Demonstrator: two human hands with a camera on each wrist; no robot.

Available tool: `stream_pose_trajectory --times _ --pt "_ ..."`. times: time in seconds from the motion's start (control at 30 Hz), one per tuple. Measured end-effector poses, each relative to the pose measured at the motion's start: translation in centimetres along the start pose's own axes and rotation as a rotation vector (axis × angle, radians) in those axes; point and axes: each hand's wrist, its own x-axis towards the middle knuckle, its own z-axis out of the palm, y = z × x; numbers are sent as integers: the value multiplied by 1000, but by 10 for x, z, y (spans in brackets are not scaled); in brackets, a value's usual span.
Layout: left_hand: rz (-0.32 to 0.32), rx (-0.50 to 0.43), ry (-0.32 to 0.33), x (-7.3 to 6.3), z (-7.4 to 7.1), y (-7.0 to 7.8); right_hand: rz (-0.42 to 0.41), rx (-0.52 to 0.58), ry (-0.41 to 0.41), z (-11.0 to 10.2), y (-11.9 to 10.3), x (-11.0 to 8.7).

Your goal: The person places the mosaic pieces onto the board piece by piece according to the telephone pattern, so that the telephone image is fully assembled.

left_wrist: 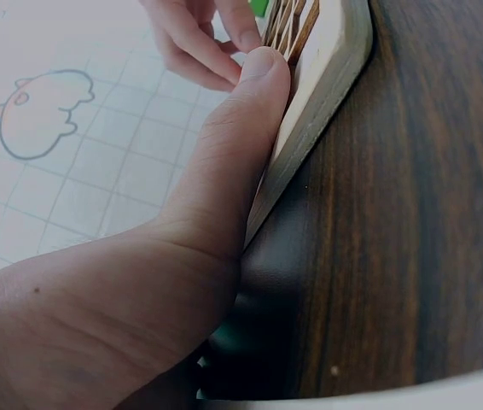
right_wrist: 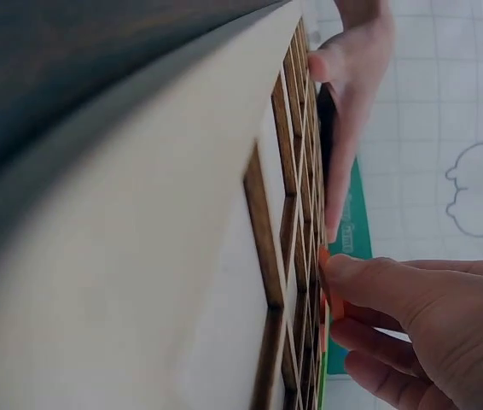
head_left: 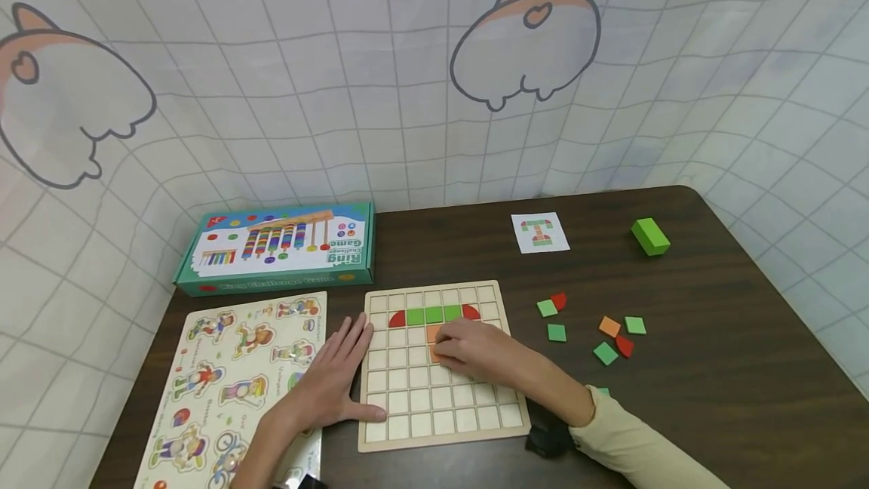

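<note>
A wooden grid board [head_left: 417, 422] lies in front of me. Across its upper part runs a row of three green square tiles [head_left: 434, 315] with a red quarter-round tile [head_left: 397, 318] at each end. Below the middle green tile sits an orange square tile [head_left: 432, 333]. My right hand [head_left: 482, 351] is over the board and pinches another orange tile [right_wrist: 335, 299] between thumb and fingers, tilted at the grid in the right wrist view. My left hand [head_left: 333, 379] rests along the board's left edge with fingers straight and the thumb [left_wrist: 263, 94] on the rim.
Loose green, red and orange tiles [head_left: 609, 327] lie right of the board. Behind them are a pattern card [head_left: 541, 233] and a green block [head_left: 650, 237]. A Ring Game box [head_left: 274, 247] stands back left, above a picture puzzle board [head_left: 254, 357].
</note>
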Motion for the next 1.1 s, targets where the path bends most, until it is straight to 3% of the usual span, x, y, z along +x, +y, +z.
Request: stream_pose_trajectory --times 0.1,0.33,0.57,0.67,0.8,0.97,1.1 --pt "0 6 2 0 0 -1 2 12 -1 1 0 1" --pt "5 10 17 0 -3 -1 -60 -85 23 1 0 3" --pt "17 14 4 0 -2 0 26 -17 -5 -15 11 -13" --pt "18 16 -3 -1 -2 0 35 4 21 -24 26 -33" --pt "17 17 -11 0 -1 0 76 50 53 -33 56 -73" --pt "10 -7 -26 3 2 1 267 169 6 -42 100 -135" --pt "-10 -11 -27 1 0 0 417 269 -22 -54 125 -166"
